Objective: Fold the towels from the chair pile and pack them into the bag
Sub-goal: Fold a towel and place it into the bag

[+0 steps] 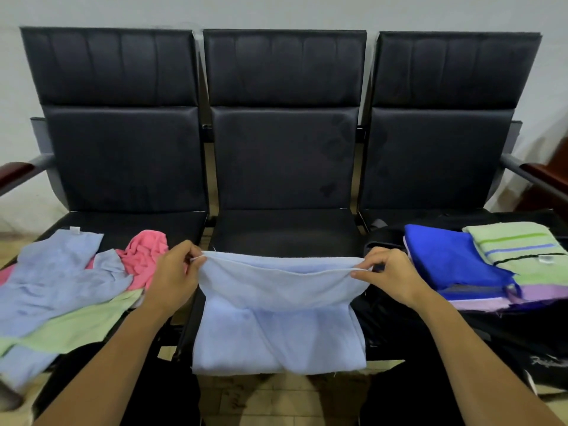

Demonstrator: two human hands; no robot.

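A light blue towel [278,321] hangs over the front edge of the middle seat [285,232]. My left hand [173,276] pinches its upper left corner and my right hand [388,276] pinches its upper right corner, so the top edge sags between them. On the left seat lies a loose pile of towels [61,290]: light blue, pink and pale green. A black bag [522,336] lies on the right seat, with a folded royal blue towel [451,262] and a folded green striped towel [522,250] resting on it.
Three black padded seats stand in a row against a pale wall. Wooden armrests [15,173] stick out at both ends. Beige tiled floor [276,401] shows between my dark-trousered legs below the seat edge.
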